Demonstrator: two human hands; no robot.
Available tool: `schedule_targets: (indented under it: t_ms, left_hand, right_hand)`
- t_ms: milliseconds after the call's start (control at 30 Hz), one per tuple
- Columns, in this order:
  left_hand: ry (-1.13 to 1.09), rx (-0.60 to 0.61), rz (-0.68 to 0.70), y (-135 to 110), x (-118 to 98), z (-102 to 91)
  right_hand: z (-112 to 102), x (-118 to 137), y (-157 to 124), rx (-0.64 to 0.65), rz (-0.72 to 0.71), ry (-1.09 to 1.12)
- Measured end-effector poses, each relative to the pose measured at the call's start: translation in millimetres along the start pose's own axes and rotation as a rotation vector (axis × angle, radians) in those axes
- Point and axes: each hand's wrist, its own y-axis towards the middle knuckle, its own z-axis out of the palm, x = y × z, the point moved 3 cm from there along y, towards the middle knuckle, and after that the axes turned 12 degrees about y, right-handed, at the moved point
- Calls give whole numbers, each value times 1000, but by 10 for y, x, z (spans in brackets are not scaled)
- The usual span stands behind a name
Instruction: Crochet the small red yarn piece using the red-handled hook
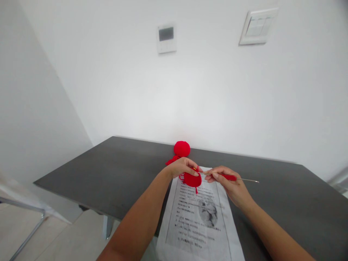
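Note:
My left hand (182,167) is closed in a pinch on a small red crocheted piece (192,179), held just above a printed paper sheet (199,221). My right hand (230,183) is closed on a crochet hook (239,178) with a red grip; its thin metal shaft sticks out to the right, and the working end meets the red piece. A ball of red yarn (182,148) sits on the dark table (108,170) just behind my left hand, with a strand running toward the work.
The printed sheet, with text and a grey picture, hangs over the table's near edge. A white wall rises behind the table, carrying a small control panel (166,38) and a switch plate (257,27). A metal chair frame (24,221) stands at lower left.

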Motion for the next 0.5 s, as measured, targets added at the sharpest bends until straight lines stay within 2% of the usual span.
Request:
schedule_targets:
  t_ms: [100, 200, 367, 500]
  left_hand:
    - [-72, -38, -2, 20, -3, 35]
    - [-111, -42, -2, 26, -13, 59]
    - [-132, -30, -15, 29, -9, 98]
    - [-98, 14, -1, 30, -26, 152]
  right_hand:
    - [33, 72, -20, -82, -147, -114]
    - [63, 134, -48, -87, -295, -287]
    - [90, 126, -65, 72, -399, -513]
    - [98, 124, -45, 171, -458, -591]
